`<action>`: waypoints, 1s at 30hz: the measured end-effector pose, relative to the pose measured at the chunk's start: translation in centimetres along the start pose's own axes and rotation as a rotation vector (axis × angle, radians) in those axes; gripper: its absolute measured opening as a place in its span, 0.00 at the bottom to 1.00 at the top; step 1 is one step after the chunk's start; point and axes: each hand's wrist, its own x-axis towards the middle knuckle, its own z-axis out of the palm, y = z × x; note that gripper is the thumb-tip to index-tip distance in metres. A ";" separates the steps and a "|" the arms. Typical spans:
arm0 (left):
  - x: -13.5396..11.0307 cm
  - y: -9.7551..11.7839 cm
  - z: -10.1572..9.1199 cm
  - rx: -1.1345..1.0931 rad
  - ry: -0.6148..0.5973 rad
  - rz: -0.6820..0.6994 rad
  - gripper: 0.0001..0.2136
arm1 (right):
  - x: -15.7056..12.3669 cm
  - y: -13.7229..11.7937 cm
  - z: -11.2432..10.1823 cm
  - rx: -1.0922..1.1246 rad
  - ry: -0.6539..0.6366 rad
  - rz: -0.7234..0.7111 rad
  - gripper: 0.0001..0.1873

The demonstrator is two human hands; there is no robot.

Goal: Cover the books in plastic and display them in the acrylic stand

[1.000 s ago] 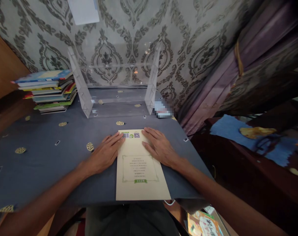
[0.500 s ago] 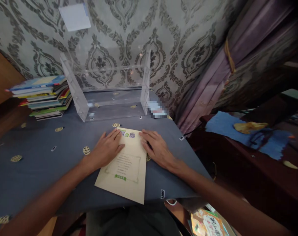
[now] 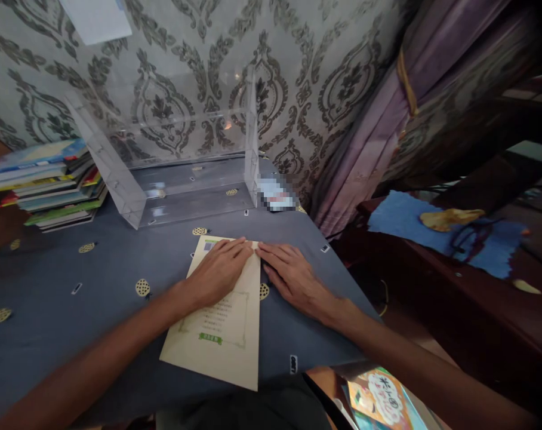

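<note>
A cream-coloured book lies flat on the table in front of me, its printed text and green label upside down to me. Across its upper part rests my left hand, fingers stretched out flat and reaching toward the far right corner; it covers part of the printing there. My right hand lies at the book's upper right edge, fingers extended, with the fingertips touching that corner close to the left fingertips. Neither hand grips anything.
A clear acrylic rack stands behind the book against the patterned wall. At the left is a stack of books. A pixelated item lies right of the rack. A blue cloth covers part of a dark red surface. Below the table edge is a colourful book.
My left hand has slid right across the book's top, from its left side toward the right corner. My right hand stays at the right edge. The view has shifted slightly right.
</note>
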 end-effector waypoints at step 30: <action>-4.3 2.2 -0.2 -0.042 -0.034 0.151 0.21 | -0.6 0.3 0.0 -0.047 -0.127 0.029 0.24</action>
